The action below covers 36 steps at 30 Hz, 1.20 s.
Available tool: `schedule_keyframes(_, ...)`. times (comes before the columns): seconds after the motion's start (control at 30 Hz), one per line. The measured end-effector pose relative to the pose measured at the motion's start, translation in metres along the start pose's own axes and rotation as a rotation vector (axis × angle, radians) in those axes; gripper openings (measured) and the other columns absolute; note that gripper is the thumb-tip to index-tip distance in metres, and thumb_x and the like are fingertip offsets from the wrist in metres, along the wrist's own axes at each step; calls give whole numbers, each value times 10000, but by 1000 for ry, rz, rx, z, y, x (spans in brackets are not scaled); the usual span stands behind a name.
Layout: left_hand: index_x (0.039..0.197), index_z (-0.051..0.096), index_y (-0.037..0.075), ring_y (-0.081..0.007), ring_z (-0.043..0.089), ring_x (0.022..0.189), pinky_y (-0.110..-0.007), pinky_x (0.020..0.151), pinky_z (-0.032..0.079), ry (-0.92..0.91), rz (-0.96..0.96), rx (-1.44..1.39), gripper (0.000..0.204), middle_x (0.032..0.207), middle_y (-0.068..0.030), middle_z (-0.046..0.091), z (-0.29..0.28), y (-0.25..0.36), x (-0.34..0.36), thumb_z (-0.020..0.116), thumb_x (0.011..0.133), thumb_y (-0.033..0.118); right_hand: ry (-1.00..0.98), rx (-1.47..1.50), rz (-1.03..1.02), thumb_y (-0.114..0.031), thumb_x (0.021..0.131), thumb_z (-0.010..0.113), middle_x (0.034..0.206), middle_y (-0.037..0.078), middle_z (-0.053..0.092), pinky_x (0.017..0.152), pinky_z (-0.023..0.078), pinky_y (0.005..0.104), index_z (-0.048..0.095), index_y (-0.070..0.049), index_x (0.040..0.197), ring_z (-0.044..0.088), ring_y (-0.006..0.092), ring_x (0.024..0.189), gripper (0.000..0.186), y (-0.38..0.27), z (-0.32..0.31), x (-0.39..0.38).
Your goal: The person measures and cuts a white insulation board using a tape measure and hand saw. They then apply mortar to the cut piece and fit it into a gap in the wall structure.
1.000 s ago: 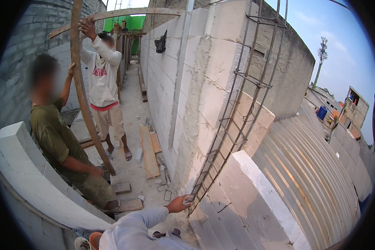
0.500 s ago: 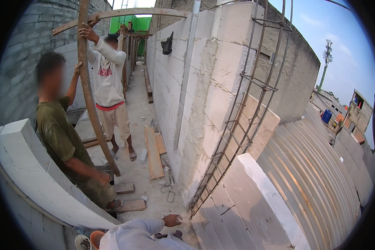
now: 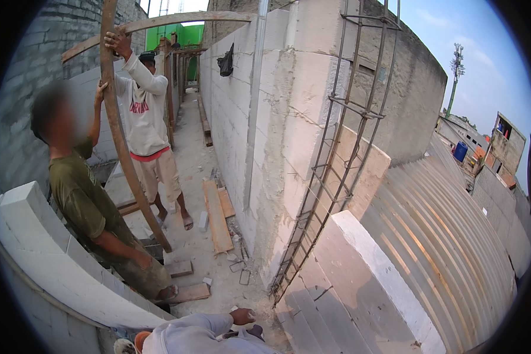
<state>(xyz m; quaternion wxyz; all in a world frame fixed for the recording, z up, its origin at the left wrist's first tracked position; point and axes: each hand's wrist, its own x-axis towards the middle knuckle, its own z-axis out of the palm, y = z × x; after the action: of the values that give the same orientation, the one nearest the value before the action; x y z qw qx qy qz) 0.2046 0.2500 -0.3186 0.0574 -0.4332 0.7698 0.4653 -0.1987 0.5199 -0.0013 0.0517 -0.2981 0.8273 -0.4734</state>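
Note:
My left arm, in a pale long sleeve [image 3: 189, 335], comes in at the lower edge and reaches right. My left hand [image 3: 242, 316] is low over the dusty floor, just left of the foot of a rebar column cage [image 3: 321, 221]. Its fingers look curled, with something pale at the tips too small to name. Nearest to it are bent wire stirrups [image 3: 244, 277] on the floor and a wall of white blocks [image 3: 277, 147]. My right hand is not in view. A dark shape [image 3: 255, 332] below my left hand cannot be made out.
Two people, one in an olive shirt [image 3: 79, 194], one in a white hoodie [image 3: 144, 112], hold an upright timber [image 3: 117, 106] meeting a crossbeam [image 3: 177, 21]. Planks [image 3: 218, 215] lie in the walkway. A low block wall [image 3: 26, 212] curves left; corrugated roofing [image 3: 436, 224] lies right.
The view has shifted slightly, moving most things left in the picture. The olive-shirted person leans back a little. My left hand remains near the cage's foot.

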Motion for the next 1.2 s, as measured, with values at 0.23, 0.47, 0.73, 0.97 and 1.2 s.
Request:
schedule_keyframes(0.23, 1339, 678, 107, -385, 644, 1268, -456, 1101, 486, 0, -33, 52, 586, 1338, -212, 690, 7, -22, 7, 698, 927, 524, -7, 9, 8, -19, 720, 846, 1376, 244, 591, 1157, 397, 447, 550, 27, 1409, 521, 414, 1346, 751, 1, -3, -3)
schedule_keyframes(0.47, 1355, 678, 134, -380, 630, 1295, -453, 1114, 478, -8, -87, 117, 607, 1359, -205, 683, 15, -39, 9, 701, 915, 550, 1, 1, 20, -3, 711, 849, 1369, 243, 593, 1156, 396, 445, 551, 29, 1405, 521, 415, 1345, 757, 5, -10, -7)
schedule_keyframes(0.73, 1369, 672, 142, -383, 628, 1296, -454, 1118, 473, -19, -103, 136, 641, 1361, -207, 681, 23, -43, 11, 696, 903, 581, 8, -12, 31, 16, 700, 852, 1362, 243, 596, 1155, 395, 444, 551, 32, 1401, 521, 416, 1343, 763, 10, -19, -13)
schedule_keyframes(0.97, 1351, 680, 147, -382, 633, 1288, -456, 1112, 476, -4, -89, 116, 626, 1349, -205, 688, 32, -58, 18, 693, 903, 584, 4, -8, 32, 33, 691, 855, 1355, 242, 599, 1154, 395, 443, 552, 34, 1398, 520, 417, 1341, 769, 10, -24, -17)
schedule_keyframes(1.2, 1335, 688, 150, -375, 640, 1275, -462, 1101, 483, 42, -86, 122, 609, 1341, -187, 695, 30, -53, 16, 697, 900, 577, 5, -21, 22, 50, 682, 858, 1349, 241, 601, 1153, 394, 442, 553, 36, 1395, 520, 418, 1340, 776, 15, -34, -19)
